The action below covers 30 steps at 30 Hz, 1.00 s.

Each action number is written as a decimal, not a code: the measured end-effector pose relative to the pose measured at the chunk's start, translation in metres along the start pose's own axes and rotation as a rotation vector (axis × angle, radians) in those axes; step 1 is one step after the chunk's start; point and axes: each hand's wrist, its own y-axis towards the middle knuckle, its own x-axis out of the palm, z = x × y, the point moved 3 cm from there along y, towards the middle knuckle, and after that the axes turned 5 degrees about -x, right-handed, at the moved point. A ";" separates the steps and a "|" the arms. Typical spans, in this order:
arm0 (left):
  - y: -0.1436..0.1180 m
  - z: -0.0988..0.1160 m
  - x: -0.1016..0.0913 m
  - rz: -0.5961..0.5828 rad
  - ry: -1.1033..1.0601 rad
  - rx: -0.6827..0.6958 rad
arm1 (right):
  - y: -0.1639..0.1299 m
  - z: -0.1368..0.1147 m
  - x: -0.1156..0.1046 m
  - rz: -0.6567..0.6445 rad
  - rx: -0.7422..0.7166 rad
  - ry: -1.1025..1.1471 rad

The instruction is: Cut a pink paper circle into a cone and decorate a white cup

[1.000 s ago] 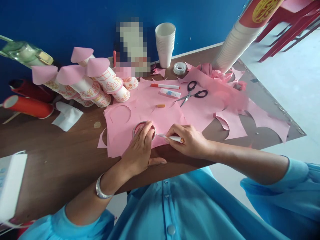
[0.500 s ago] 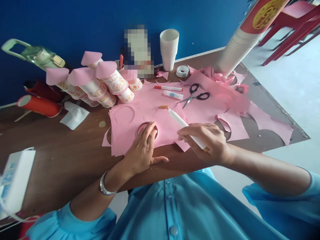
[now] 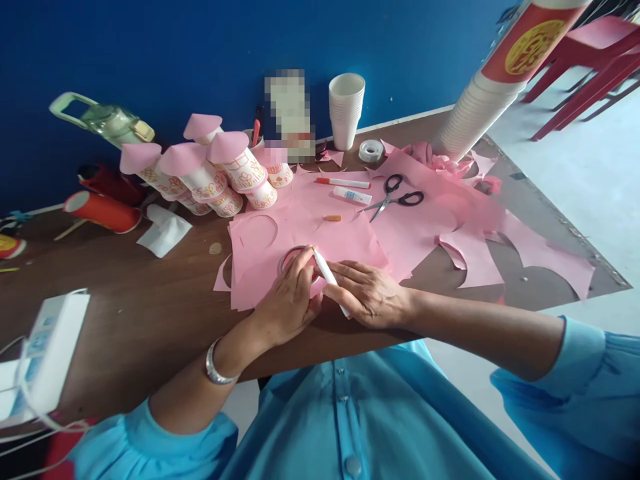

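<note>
Pink paper sheets point(image 3: 255, 267) lie stacked on the brown table in front of me. A thin round ring point(image 3: 283, 256), perhaps a roll of tape, rests on the top sheet near its front edge. My left hand point(image 3: 286, 297) presses over it with bent fingers and partly hides it. In my right hand point(image 3: 375, 297) is a slim white marker point(image 3: 325, 269), uncapped, its tip by my left fingers at the ring. The marker's orange-brown cap point(image 3: 332, 218) lies farther back on the paper. Both hands almost touch.
Black-handled scissors point(image 3: 393, 199), a red-capped marker point(image 3: 343, 183) and a glue stick point(image 3: 352, 195) lie on the paper. Decorated paper-cup towers point(image 3: 240, 170) stand back left. Stacked white cups point(image 3: 346, 110) stand by the wall; paper scraps point(image 3: 473, 257) lie right. A power strip point(image 3: 55, 353) sits left.
My right hand has moved left and lowered the marker to the ring. My left thumb, spread out before, is drawn in. The view has shifted slightly.
</note>
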 end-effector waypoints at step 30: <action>0.014 -0.014 -0.041 -0.076 0.041 -0.103 | 0.001 0.002 0.006 -0.081 0.044 0.084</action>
